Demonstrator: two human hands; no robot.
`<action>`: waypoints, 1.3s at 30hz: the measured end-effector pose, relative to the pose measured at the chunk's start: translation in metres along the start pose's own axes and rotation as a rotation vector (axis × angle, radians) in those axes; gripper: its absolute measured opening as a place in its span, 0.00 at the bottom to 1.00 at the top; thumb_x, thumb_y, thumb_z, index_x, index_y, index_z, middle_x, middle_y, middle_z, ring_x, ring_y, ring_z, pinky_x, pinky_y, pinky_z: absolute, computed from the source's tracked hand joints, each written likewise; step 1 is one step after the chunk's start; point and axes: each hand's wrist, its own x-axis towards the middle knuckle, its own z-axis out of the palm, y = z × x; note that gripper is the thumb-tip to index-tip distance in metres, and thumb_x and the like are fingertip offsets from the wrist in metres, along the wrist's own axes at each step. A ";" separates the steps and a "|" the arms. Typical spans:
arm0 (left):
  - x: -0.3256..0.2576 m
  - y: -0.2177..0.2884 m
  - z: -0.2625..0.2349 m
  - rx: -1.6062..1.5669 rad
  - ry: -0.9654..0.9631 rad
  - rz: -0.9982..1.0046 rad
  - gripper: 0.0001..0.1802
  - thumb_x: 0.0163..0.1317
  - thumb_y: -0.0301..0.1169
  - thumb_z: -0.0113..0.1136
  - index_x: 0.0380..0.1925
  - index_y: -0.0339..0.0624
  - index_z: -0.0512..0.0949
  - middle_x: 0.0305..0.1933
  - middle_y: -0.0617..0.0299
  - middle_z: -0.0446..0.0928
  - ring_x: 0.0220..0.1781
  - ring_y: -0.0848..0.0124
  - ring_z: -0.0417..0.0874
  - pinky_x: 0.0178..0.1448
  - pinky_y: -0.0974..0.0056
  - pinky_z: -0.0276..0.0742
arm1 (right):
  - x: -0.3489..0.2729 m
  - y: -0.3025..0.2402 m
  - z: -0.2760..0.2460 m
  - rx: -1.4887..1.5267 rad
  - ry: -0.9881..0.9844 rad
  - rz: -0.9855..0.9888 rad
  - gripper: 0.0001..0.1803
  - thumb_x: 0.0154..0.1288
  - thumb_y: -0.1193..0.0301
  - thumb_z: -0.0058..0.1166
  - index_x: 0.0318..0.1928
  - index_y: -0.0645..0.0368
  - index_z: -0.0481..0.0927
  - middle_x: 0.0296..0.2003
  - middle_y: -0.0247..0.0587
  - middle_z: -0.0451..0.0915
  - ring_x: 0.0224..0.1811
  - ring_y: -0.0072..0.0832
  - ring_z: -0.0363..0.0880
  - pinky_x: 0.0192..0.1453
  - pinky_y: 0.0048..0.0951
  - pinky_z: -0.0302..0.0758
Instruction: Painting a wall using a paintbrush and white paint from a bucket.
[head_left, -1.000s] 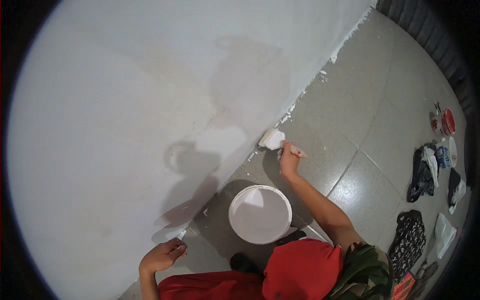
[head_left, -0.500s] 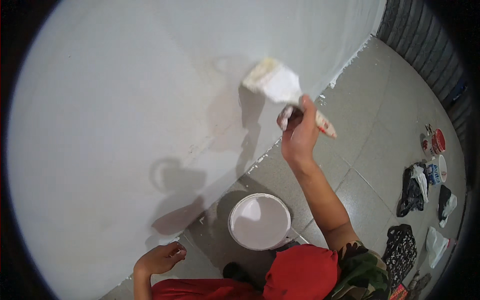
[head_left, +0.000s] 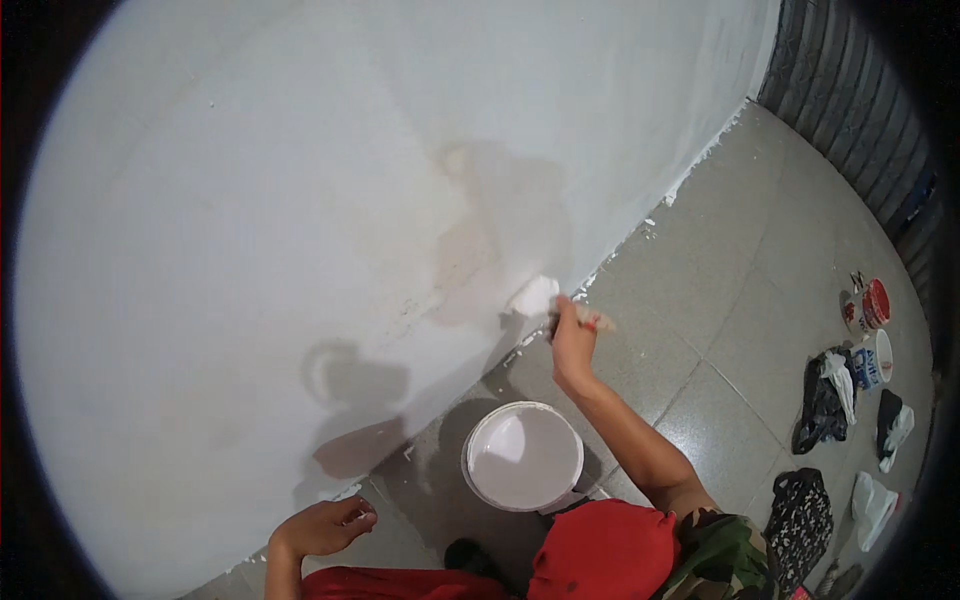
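Paintbrush (head_left: 537,296): I see it low at the white wall (head_left: 270,200), handle (head_left: 600,321) gripped in the right hand (head_left: 573,345), presumably to aim it wallward. Left hand (head_left: 318,527): half-curled, seemingly empty. Paint bucket (head_left: 467,455): near the knee (head_left: 605,550), likely for dipping.

Bucket (head_left: 466,462) on floor (head_left: 720,230). Wall (head_left: 220,250) left of and beyond bucket; left hand (head_left: 325,527) to bucket's left, right hand (head_left: 573,345) and brush (head_left: 536,296) beyond bucket. Tubs (head_left: 866,362) and bags (head_left: 822,405) well right of bucket.

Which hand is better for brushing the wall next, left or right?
Probably the right hand: it holds the brush right by the wall. The left hand holds no brush.
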 end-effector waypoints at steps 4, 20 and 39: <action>0.005 -0.011 0.005 0.012 0.021 -0.011 0.22 0.70 0.51 0.47 0.48 0.46 0.77 0.43 0.62 0.83 0.47 0.64 0.81 0.51 0.61 0.74 | -0.011 -0.137 0.046 0.398 -0.137 -0.083 0.09 0.68 0.62 0.53 0.33 0.51 0.75 0.24 0.26 0.73 0.22 0.17 0.69 0.25 0.24 0.66; 0.008 -0.008 0.003 -0.037 0.033 -0.013 0.22 0.70 0.51 0.48 0.49 0.47 0.77 0.45 0.62 0.83 0.46 0.65 0.81 0.52 0.61 0.75 | 0.072 -0.025 -0.034 -0.064 0.139 -0.003 0.16 0.67 0.62 0.53 0.23 0.52 0.71 0.18 0.27 0.70 0.16 0.16 0.65 0.18 0.23 0.60; 0.016 -0.001 0.001 -0.011 0.014 0.026 0.21 0.74 0.44 0.45 0.50 0.39 0.76 0.43 0.60 0.84 0.46 0.72 0.83 0.51 0.66 0.76 | 0.104 -0.050 -0.022 0.164 0.108 -0.037 0.15 0.67 0.61 0.53 0.24 0.52 0.72 0.18 0.26 0.68 0.19 0.16 0.66 0.22 0.23 0.62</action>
